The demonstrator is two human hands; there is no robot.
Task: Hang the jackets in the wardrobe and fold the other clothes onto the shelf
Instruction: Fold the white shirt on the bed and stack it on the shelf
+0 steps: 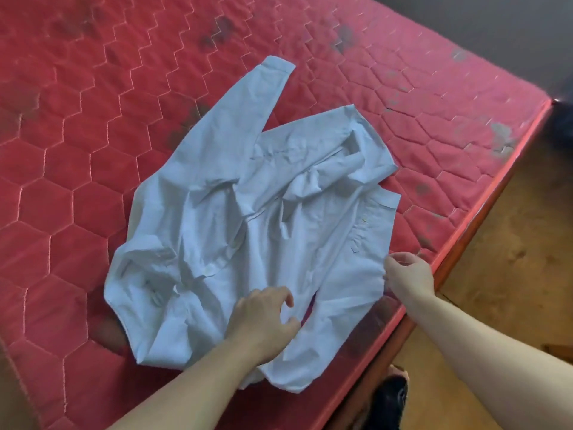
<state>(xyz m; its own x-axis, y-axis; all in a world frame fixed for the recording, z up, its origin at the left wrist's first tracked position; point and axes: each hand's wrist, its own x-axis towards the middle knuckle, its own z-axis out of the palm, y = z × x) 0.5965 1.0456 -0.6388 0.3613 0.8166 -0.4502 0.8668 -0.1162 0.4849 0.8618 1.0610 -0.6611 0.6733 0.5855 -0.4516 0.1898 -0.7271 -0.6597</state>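
Observation:
A pale blue long-sleeved shirt lies crumpled on a red quilted mattress, one sleeve stretched toward the far left, collar at the right. My left hand rests on the shirt's near part, fingers loosely curled over a gap in the cloth; whether it grips the fabric is unclear. My right hand is at the shirt's right edge near the mattress side, thumb and fingers pinching the fabric's edge.
The mattress has dark stains and a red piped edge running diagonally at the right. Beyond it is a brown wooden floor. A dark object sits on the floor by the bed's near side.

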